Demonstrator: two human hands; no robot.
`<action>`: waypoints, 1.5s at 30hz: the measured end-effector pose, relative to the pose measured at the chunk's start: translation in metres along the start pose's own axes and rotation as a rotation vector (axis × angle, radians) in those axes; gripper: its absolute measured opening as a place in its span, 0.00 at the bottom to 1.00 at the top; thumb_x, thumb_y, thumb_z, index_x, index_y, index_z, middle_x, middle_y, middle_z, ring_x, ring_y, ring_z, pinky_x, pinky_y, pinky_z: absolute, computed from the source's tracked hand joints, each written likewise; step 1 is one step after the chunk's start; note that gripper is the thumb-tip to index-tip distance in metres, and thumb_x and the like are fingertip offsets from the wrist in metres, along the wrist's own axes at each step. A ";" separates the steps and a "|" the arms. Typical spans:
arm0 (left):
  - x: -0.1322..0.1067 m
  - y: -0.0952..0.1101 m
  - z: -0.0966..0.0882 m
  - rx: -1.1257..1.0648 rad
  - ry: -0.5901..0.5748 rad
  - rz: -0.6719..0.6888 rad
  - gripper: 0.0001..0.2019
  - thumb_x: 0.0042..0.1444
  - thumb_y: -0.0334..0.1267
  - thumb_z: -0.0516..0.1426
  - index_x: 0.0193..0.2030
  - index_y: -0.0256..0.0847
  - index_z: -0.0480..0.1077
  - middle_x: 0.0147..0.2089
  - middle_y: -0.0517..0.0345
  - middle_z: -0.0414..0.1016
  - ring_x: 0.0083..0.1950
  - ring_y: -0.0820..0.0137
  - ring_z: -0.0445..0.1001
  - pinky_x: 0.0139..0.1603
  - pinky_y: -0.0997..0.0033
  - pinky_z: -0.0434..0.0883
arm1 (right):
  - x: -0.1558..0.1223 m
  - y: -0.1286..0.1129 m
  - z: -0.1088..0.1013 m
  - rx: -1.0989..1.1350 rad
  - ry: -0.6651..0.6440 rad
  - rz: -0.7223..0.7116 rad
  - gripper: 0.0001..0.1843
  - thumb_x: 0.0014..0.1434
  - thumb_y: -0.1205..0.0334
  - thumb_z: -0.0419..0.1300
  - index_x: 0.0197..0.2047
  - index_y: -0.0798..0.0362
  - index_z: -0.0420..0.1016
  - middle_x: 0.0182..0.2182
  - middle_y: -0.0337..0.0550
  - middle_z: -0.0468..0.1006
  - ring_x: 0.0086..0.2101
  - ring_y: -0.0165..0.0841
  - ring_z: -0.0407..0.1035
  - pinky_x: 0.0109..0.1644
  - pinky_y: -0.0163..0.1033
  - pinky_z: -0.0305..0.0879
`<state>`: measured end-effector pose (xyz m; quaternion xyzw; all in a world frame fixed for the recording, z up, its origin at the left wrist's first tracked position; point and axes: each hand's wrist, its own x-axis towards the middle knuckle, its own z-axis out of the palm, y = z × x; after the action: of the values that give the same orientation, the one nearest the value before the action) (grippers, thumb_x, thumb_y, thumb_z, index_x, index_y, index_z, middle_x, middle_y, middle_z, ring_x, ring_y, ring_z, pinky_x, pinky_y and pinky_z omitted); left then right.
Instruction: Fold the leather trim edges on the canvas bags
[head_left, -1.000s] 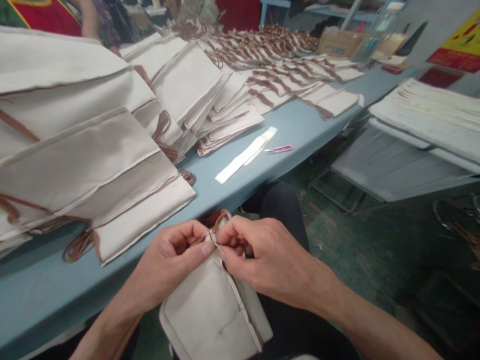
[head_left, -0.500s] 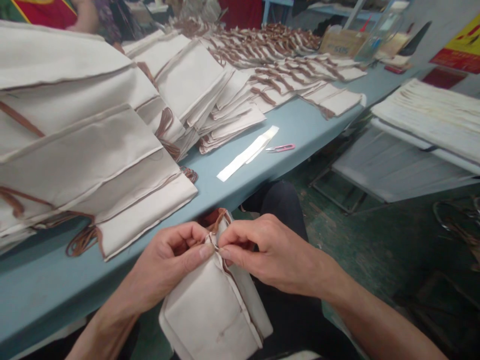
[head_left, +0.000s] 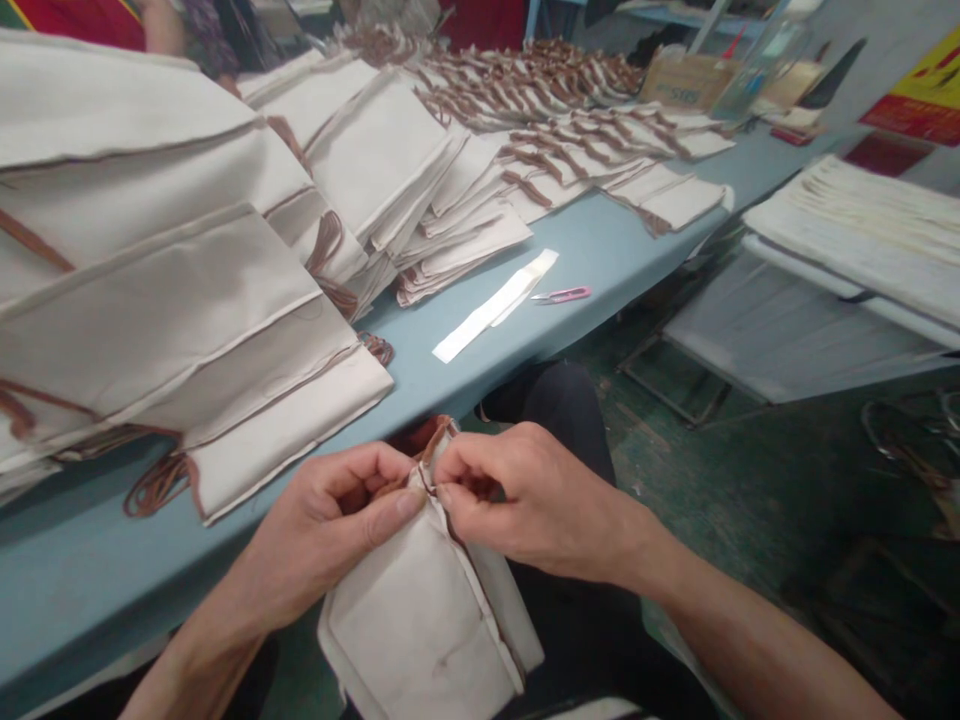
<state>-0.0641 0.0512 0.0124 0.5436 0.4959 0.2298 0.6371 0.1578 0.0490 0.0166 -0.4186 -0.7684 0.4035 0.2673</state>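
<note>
A cream fabric pouch [head_left: 412, 610] with brown trim hangs over my lap, below the table's front edge. My left hand [head_left: 352, 510] pinches its upper edge between thumb and fingers. Right against it, my right hand [head_left: 510, 490] pinches the same edge at the brown-trimmed seam. The fingertips of both hands nearly meet, and whatever small bit lies between them is hidden. A brown strip [head_left: 439, 435] sticks up behind the fingers. A small dark mark shows on the pouch's lower face.
Stacks of cream fabric pieces [head_left: 172, 300] with brown cords cover the left of the blue table [head_left: 420, 375]. White strips [head_left: 495, 305] and pink thread snips [head_left: 562, 295] lie near its edge. A white-topped rack [head_left: 862, 230] stands right. Another person's arm [head_left: 161, 25] shows at upper left.
My right hand has shifted very slightly up and left along the pouch's edge. Both hands keep their pinch, and the pouch stays nearly in place.
</note>
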 end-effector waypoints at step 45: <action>-0.011 0.037 0.020 0.909 0.146 0.617 0.14 0.65 0.29 0.51 0.29 0.41 0.71 0.22 0.70 0.63 0.20 0.80 0.63 0.22 0.79 0.57 | -0.007 -0.014 -0.018 0.146 0.074 -0.002 0.08 0.65 0.74 0.63 0.34 0.56 0.79 0.26 0.33 0.78 0.26 0.24 0.70 0.32 0.29 0.59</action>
<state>-0.0422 0.0436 0.0487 0.8663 0.4060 0.2058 0.2056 0.1686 0.0452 0.0374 -0.4117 -0.7270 0.4425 0.3260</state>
